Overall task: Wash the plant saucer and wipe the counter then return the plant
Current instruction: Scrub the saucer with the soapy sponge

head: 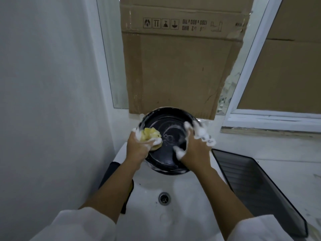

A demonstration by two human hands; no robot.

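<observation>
A round black plant saucer (166, 126) is tilted up over the white sink (191, 197), its inside facing me and streaked with suds. My left hand (139, 145) grips a yellow sponge (150, 134) and presses it against the saucer's left inner side. My right hand (194, 146), covered in white foam, grips the saucer's right rim, thumb on the inside and fingers curled around the edge. The plant is out of view.
The sink drain (164, 198) lies below the saucer. A dark ribbed drain tray (257, 185) sits on the counter (278, 150) to the right. Cardboard (180, 66) covers the window behind. A white wall (52, 101) closes the left side.
</observation>
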